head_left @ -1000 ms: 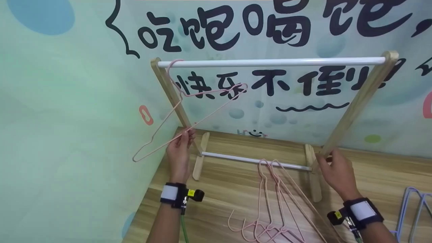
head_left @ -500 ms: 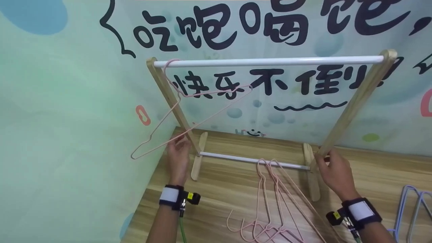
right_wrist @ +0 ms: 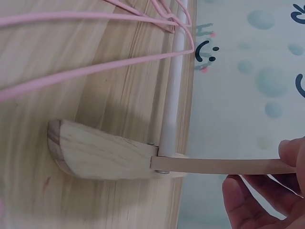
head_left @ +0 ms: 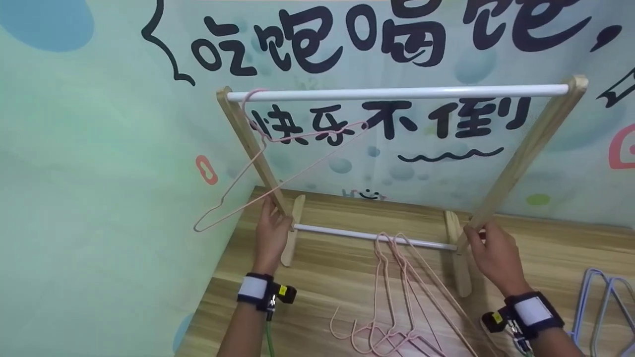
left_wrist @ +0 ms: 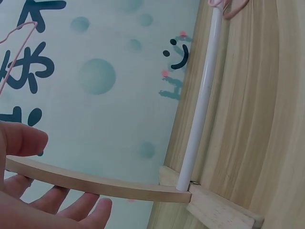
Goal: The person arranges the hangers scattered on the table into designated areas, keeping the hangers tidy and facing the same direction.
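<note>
A small clothes rack with wooden posts and a white top rail (head_left: pixel 397 92) stands on the table. My left hand (head_left: pixel 272 230) is low at the left post (head_left: pixel 253 148); in the left wrist view its fingertips (left_wrist: pixel 88 202) lie against one side, with the thumb raised off the other. My right hand (head_left: pixel 497 255) pinches the right post (head_left: pixel 526 153) near its base, thumb (right_wrist: pixel 288 151) on one side and fingers on the other. A pink hanger (head_left: pixel 238 176) hangs by its hook at the rail's left end, slanting across the left post.
Several pink hangers (head_left: pixel 389 287) lean on the lower white bar (head_left: pixel 342 232), hooks toward me. Blue hangers (head_left: pixel 583 302) lie at the right edge. A printed wall (head_left: pixel 99 198) closes off the left and back of the wooden table (head_left: pixel 307 292).
My left hand let go of the hanging pink hanger's bottom bar and moved down and slightly right to the left post. My right hand stays at the right post.
</note>
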`<move>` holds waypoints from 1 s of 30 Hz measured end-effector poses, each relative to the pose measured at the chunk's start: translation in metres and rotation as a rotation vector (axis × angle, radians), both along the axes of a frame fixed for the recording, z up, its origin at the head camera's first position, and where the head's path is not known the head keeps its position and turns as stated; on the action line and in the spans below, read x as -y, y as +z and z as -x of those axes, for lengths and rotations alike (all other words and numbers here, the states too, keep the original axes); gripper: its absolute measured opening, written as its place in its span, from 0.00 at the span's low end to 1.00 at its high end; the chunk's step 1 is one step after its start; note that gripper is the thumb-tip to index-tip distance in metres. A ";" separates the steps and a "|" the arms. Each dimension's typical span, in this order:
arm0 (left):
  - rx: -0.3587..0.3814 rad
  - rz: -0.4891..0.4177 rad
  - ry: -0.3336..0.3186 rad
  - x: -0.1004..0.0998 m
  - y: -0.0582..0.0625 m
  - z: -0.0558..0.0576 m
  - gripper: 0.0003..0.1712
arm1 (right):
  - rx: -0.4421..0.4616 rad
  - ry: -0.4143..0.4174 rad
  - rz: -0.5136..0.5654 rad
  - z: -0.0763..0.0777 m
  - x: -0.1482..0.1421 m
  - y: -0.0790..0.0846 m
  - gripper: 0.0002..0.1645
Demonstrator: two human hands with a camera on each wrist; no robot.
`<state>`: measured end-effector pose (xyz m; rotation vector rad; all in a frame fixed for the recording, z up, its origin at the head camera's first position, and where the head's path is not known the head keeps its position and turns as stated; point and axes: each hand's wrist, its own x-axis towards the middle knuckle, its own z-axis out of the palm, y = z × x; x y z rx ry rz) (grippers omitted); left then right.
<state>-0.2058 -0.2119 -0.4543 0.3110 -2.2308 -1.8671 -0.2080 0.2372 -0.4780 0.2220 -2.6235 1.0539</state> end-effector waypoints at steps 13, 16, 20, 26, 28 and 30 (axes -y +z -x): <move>-0.043 -0.033 -0.005 -0.026 -0.004 -0.017 0.40 | 0.017 0.013 0.012 -0.018 -0.032 0.000 0.15; -0.059 -0.034 -0.020 -0.028 -0.003 -0.020 0.39 | 0.024 0.011 0.000 -0.020 -0.037 0.000 0.18; -0.066 -0.043 -0.034 -0.031 -0.003 -0.023 0.39 | 0.025 0.016 0.000 -0.024 -0.042 0.001 0.20; -0.055 -0.021 -0.056 -0.038 -0.001 -0.026 0.39 | 0.026 -0.001 0.012 -0.030 -0.049 0.002 0.19; -0.054 -0.015 -0.055 -0.040 -0.001 -0.028 0.39 | 0.032 -0.008 0.012 -0.032 -0.051 0.002 0.19; -0.056 -0.014 -0.053 -0.042 -0.001 -0.029 0.38 | 0.039 -0.017 0.010 -0.033 -0.053 0.002 0.19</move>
